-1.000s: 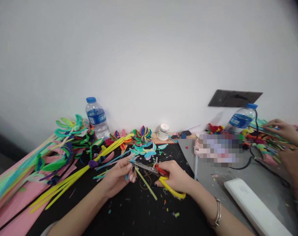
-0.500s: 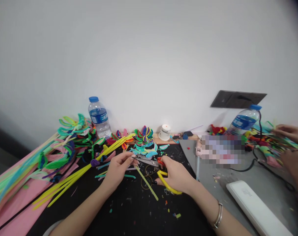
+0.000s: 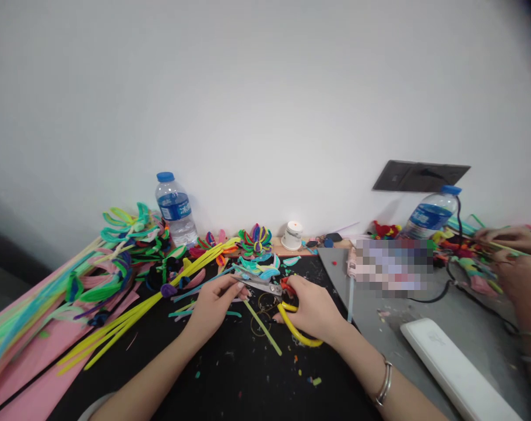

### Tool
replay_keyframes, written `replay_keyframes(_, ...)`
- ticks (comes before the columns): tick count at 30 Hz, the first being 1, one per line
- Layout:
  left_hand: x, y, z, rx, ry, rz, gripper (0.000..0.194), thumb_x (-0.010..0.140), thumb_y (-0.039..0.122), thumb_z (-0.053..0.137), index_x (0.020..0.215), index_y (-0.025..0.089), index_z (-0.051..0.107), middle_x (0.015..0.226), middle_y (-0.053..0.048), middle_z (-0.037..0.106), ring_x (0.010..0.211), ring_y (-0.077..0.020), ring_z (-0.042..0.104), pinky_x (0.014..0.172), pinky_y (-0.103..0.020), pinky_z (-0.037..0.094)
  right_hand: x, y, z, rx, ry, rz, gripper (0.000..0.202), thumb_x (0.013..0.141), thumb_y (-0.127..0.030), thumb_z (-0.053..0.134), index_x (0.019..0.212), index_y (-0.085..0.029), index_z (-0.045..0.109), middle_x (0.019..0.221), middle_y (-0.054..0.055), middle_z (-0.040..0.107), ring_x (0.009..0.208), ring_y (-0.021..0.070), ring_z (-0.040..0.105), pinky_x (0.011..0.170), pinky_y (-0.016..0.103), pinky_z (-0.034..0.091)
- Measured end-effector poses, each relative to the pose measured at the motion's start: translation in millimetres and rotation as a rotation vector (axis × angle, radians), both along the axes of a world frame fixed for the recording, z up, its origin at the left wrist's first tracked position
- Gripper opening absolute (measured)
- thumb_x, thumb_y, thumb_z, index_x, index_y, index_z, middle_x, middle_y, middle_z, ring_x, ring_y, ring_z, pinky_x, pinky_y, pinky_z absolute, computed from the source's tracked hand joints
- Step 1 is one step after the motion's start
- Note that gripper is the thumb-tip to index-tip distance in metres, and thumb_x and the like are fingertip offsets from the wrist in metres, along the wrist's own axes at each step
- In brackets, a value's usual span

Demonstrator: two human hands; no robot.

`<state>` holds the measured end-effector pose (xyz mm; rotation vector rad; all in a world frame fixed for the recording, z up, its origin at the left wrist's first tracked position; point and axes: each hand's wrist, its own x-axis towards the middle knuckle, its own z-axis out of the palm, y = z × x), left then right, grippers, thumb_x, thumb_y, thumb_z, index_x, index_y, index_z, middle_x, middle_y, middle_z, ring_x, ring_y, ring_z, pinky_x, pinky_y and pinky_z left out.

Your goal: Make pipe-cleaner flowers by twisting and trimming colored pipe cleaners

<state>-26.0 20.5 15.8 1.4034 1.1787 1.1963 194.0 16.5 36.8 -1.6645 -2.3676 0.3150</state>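
My right hand (image 3: 311,310) grips a pair of scissors (image 3: 265,286) with a yellow and orange-red handle. The blades point left and stand a little apart. My left hand (image 3: 213,301) is closed in a pinch at the blade tips. From beneath its fingers a pale yellow-green pipe cleaner (image 3: 265,332) slants down to the right; its upper end is hidden by the fingers and blades. Just beyond the scissors lies a turquoise pipe-cleaner flower (image 3: 261,266). Several loose blue and green pipe cleaners (image 3: 230,314) lie around my left hand.
Yellow pipe cleaners (image 3: 129,321) and finished flowers (image 3: 120,275) fill the left side. A water bottle (image 3: 174,207) and a white cup (image 3: 292,235) stand by the wall. On the right are a white oblong case (image 3: 450,362), a second bottle (image 3: 430,215) and another person's hands (image 3: 511,245).
The scissor blades have opened slightly near my left fingertips. Both my hands stay almost in place. The other person's hands have shifted left and closer together. The view has moved slightly.
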Motion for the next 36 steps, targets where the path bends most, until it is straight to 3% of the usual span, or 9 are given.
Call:
replay_keyframes(9, -0.7, -1.3, -0.7, 0.016, 0.049, 0.076, 0.018, 0.078, 0.032, 0.059, 0.076, 0.015, 0.066, 0.069, -0.004, 0.070, 0.066, -0.0185, 0.065, 0.067, -0.028, 0.053, 0.0, 0.3, -2.8, 0.088, -0.044, -0.052, 0.043, 0.066, -0.053, 0.068, 0.091, -0.020, 0.054, 0.095, 0.004, 0.063, 0.088, 0.0230, 0.061, 0.066, 0.027, 0.039)
replay_keyframes(17, 0.5, -0.9, -4.2, 0.006, 0.065, 0.077, 0.018, 0.076, 0.031, 0.059, 0.071, 0.016, 0.067, 0.069, -0.004, 0.071, 0.066, -0.0204, 0.066, 0.066, -0.031, 0.054, -2.9, -1.8, -4.4, 0.058, -0.068, -0.023, 0.049, 0.063, -0.056, 0.070, 0.094, -0.020, 0.056, 0.091, 0.004, 0.064, 0.085, 0.0241, 0.062, 0.062, 0.027, 0.038)
replay_keyframes(26, 0.4, -2.6, -5.5, 0.078, 0.257, 0.024, 0.023, 0.080, 0.028, 0.055, 0.065, 0.017, 0.068, 0.067, -0.003, 0.070, 0.067, -0.0207, 0.065, 0.067, -0.028, 0.048, -3.7, -2.4, -5.8, 0.066, -0.065, -0.010, 0.042, 0.068, -0.056, 0.066, 0.091, -0.021, 0.060, 0.088, 0.002, 0.064, 0.080, 0.0209, 0.062, 0.060, 0.026, 0.036)
replay_keyframes(36, 1.0, -3.6, -5.0, 0.061, 0.227, 0.006, 0.025, 0.080, 0.030, 0.055, 0.064, 0.017, 0.068, 0.066, -0.003, 0.070, 0.066, -0.0203, 0.065, 0.065, -0.027, 0.049, -5.1, -3.5, -1.6, 0.069, -0.118, -0.012, 0.015, 0.071, -0.031, 0.062, 0.080, -0.020, 0.059, 0.079, 0.001, 0.064, 0.072, 0.0169, 0.061, 0.056, 0.024, 0.029)
